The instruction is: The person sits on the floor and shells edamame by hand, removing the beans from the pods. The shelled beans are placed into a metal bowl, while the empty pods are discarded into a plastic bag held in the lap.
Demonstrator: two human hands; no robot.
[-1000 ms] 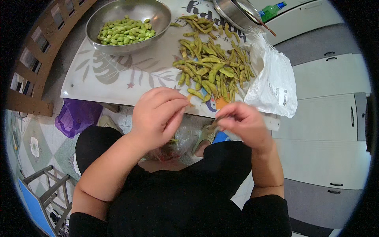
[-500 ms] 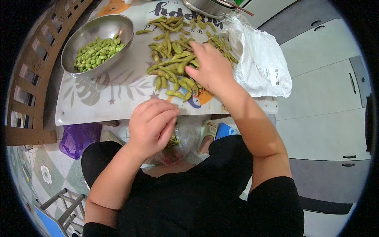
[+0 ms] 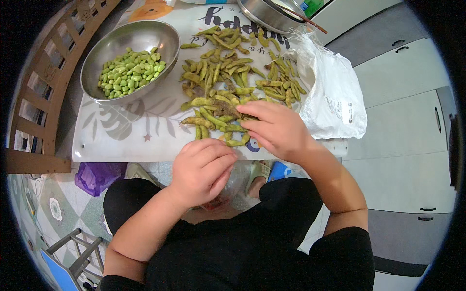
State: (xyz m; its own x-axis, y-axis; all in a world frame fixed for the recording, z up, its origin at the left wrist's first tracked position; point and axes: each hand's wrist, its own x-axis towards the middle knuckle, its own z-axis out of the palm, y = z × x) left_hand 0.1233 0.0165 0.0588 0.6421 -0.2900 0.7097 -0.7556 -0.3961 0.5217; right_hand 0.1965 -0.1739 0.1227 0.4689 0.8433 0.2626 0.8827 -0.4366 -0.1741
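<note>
Green, brown-spotted edamame pods (image 3: 218, 68) lie in a loose heap on the table. My right hand (image 3: 276, 127) is at the heap's near right side, fingers bent down onto a flat, withered brown leaf-like piece (image 3: 225, 110) among the pods. Its fingertips meet that piece; the thumb's grip is partly hidden. At the table's near edge my left hand (image 3: 203, 169) is closed, its fingers curled together. Whatever it may hold is hidden behind the fingers. Shelled green beans (image 3: 130, 72) lie in a steel bowl (image 3: 167, 39), tilted in view, left of the pods.
A white woven sack (image 3: 332, 87) lies right of the pods. A steel pot (image 3: 259, 14) with chopsticks (image 3: 310, 22) across it stands at the back. The table's near edge (image 3: 121, 157) runs just before me. Below are a purple bag (image 3: 99, 177) and a stool (image 3: 80, 257).
My right hand has drawn back toward me over the pods, and some pods have shifted nearer. The brown piece now shows at its fingertips. My left hand stays closed, slightly farther right in view.
</note>
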